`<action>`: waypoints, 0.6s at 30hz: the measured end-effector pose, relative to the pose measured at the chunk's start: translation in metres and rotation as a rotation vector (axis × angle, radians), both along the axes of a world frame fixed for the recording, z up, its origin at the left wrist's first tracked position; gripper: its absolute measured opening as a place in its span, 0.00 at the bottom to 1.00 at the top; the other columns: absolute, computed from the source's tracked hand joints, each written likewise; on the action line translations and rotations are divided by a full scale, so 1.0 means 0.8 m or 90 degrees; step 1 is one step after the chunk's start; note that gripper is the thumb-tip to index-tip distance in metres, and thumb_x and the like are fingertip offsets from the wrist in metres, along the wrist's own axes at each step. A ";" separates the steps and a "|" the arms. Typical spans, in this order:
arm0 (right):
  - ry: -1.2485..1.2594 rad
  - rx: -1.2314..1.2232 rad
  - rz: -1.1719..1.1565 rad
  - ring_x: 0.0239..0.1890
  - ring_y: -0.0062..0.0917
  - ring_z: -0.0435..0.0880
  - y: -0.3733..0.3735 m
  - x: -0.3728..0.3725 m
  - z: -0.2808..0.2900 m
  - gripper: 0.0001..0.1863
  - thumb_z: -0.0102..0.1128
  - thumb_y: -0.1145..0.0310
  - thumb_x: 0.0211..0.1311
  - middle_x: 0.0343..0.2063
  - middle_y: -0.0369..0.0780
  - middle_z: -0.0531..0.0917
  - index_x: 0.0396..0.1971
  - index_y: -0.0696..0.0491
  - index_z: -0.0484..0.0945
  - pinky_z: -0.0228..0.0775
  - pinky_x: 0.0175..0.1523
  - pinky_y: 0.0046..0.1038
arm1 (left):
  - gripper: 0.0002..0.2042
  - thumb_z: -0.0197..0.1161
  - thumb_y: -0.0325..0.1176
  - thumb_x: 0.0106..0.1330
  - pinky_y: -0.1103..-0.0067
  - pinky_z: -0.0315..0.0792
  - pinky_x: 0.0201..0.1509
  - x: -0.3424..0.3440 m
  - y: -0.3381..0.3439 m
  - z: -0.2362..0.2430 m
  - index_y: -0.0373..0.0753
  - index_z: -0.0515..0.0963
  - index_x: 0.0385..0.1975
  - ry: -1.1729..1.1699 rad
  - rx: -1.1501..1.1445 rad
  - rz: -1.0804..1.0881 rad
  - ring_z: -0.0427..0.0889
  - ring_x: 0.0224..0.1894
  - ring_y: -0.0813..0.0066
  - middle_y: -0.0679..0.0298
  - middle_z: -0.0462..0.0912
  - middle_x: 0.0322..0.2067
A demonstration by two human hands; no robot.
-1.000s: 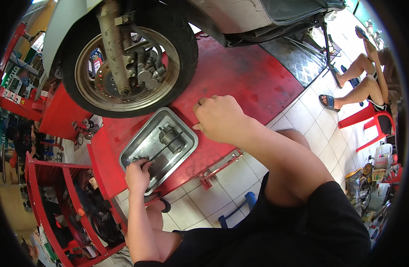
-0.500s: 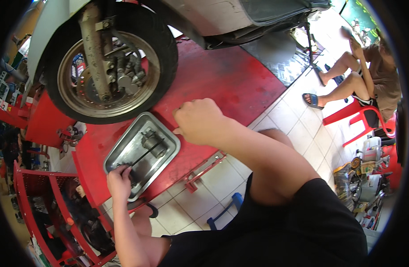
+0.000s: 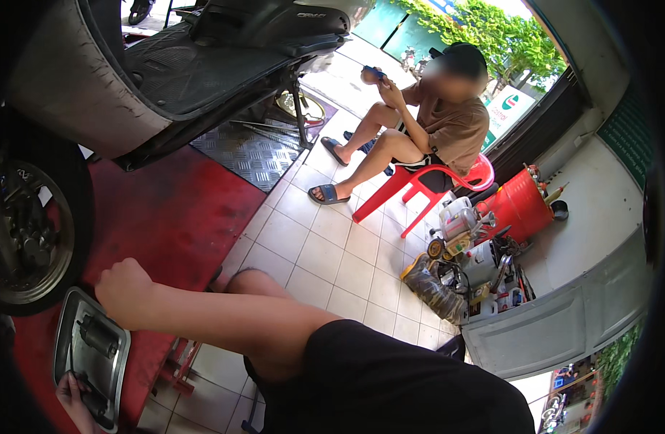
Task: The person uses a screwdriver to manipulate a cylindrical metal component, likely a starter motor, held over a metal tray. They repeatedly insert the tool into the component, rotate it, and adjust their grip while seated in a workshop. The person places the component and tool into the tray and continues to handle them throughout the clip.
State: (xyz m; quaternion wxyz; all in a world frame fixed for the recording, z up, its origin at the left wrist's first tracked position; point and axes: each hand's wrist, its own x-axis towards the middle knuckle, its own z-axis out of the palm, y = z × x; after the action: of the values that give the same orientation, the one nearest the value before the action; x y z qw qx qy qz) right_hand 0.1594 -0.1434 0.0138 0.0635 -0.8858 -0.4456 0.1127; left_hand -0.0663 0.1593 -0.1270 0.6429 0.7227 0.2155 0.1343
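At the lower left, my left hand (image 3: 70, 396) pinches the end of a thin dark rod (image 3: 73, 354) over a metal tray (image 3: 121, 376). In the tray lies a grey-black cylindrical motor-like part (image 3: 99, 337), close to the rod's far end. Another dark piece (image 3: 94, 398) sits by my left fingers, its kind unclear. My right hand (image 3: 126, 293) is closed in a fist just beyond the tray's right rim. Whatever it may hold is hidden by the fingers.
The tray rests on a red platform (image 3: 173, 195) beside a scooter's front wheel (image 3: 68, 239). Across the tiled floor (image 3: 332, 253), a person (image 3: 448, 123) sits on a red plastic chair (image 3: 412, 195) holding a phone. Containers and a red drum (image 3: 517, 206) stand at the right.
My view has swung to the right, so the tray, wheel and both hands appear farther left. My left hand keeps the rod over the tray, and my right hand stays closed.
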 end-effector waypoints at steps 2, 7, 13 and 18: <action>0.000 0.002 -0.001 0.40 0.32 0.85 0.001 -0.003 0.002 0.18 0.68 0.53 0.54 0.36 0.39 0.85 0.35 0.52 0.84 0.73 0.40 0.32 | 0.11 0.58 0.33 0.73 0.78 0.70 0.38 -0.012 0.029 -0.030 0.30 0.76 0.35 0.069 0.231 0.012 0.76 0.33 0.77 0.62 0.77 0.30; 0.009 -0.013 0.012 0.40 0.31 0.86 0.004 -0.005 0.011 0.19 0.69 0.53 0.54 0.36 0.39 0.85 0.36 0.53 0.84 0.74 0.39 0.32 | 0.10 0.59 0.32 0.71 0.72 0.70 0.47 -0.017 -0.002 -0.028 0.29 0.76 0.38 0.128 0.640 0.053 0.78 0.40 0.67 0.58 0.79 0.36; -0.005 0.002 -0.008 0.39 0.31 0.86 -0.005 -0.004 0.011 0.19 0.69 0.53 0.54 0.37 0.40 0.85 0.36 0.54 0.84 0.74 0.40 0.33 | 0.10 0.55 0.36 0.74 0.84 0.65 0.31 0.012 -0.009 0.005 0.36 0.77 0.37 0.031 -0.070 0.036 0.71 0.27 0.84 0.69 0.73 0.27; -0.003 0.010 0.000 0.39 0.32 0.86 -0.002 -0.007 0.009 0.18 0.69 0.53 0.55 0.36 0.40 0.85 0.35 0.54 0.84 0.74 0.38 0.33 | 0.10 0.55 0.37 0.74 0.88 0.60 0.27 0.008 -0.007 0.020 0.36 0.76 0.38 0.082 0.001 -0.041 0.69 0.25 0.90 0.71 0.73 0.25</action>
State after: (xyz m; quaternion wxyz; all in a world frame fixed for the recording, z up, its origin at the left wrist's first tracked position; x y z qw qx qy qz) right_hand 0.1542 -0.1452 0.0210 0.0698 -0.8854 -0.4469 0.1072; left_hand -0.0597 0.1538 -0.1111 0.6307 0.7370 0.2333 0.0671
